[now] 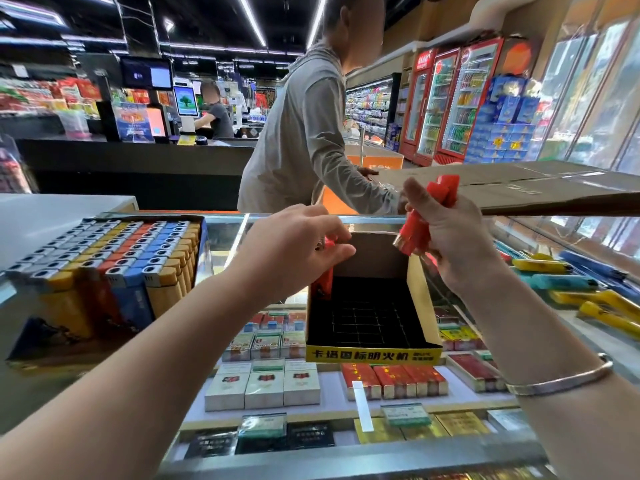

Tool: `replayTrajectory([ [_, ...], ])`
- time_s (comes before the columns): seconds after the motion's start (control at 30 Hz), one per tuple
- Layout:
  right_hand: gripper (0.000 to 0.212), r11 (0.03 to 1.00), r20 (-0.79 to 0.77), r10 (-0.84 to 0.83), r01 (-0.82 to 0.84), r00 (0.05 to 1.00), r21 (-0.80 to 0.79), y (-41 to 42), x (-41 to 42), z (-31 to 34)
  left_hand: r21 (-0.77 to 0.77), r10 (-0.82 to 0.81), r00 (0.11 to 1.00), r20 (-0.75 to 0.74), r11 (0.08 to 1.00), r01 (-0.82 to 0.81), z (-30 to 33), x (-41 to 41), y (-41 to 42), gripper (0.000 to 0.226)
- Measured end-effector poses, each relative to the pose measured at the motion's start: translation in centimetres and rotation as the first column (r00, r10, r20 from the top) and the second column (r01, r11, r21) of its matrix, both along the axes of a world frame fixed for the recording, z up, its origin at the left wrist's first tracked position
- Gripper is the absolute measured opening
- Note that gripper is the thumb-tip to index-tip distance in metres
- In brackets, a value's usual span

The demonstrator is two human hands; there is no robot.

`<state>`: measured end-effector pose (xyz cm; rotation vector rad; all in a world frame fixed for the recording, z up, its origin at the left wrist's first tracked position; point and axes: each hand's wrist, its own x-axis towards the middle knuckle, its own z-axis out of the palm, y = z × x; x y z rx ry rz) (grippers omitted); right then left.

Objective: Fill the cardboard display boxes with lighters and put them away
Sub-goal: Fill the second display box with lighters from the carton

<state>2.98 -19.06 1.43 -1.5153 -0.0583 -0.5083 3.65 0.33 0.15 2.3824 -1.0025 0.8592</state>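
Red plastic lighter [323, 271] pinched by left hand [294, 251] at far-left corner of yellow-fronted cardboard display box [374, 355]; right hand [450, 237] grips bunch of red lighters [426, 220].

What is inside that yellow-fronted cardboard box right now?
The box holds a black grid of mostly empty slots and one red lighter at its back left corner, its top covered by the left hand.

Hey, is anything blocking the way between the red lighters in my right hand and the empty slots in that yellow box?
Nothing visible does. The right hand holds the red lighters above the yellow display box, whose black grid is open. The left hand and its one red lighter sit at the box's left edge, off that path.
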Motion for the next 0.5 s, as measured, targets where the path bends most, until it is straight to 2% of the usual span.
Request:
replayTrajectory([
  [0.1, 0.042, 0.991, -0.041, 0.122, -0.119, 0.992, 0.067, 0.6, 0.1, -0.5, -0.03, -0.043, 0.999, 0.03, 0.999, 0.044, -0.2, -0.4, -0.6, 0.03],
  [0.27, 0.043, 0.959, -0.041, 0.276, -0.272, 0.96, 0.077, 0.5, -0.1, -0.5, -0.021, -0.1, 0.994, 0.039, 0.995, 0.101, -0.3, -0.9, -1.2, 0.045],
  [0.4, 0.032, 0.946, -0.034, 0.305, -0.298, 0.952, 0.127, 1.0, -0.2, -0.5, 0.101, -0.144, 0.984, 0.101, 0.986, 0.133, -0.5, -1.1, -1.3, 0.051],
  [0.5, 0.025, 0.932, -0.034, 0.322, -0.311, 0.946, 0.187, 1.4, -0.2, -0.6, 0.188, -0.146, 0.966, 0.212, 0.976, 0.107, -0.7, -1.1, -1.5, 0.05],
])
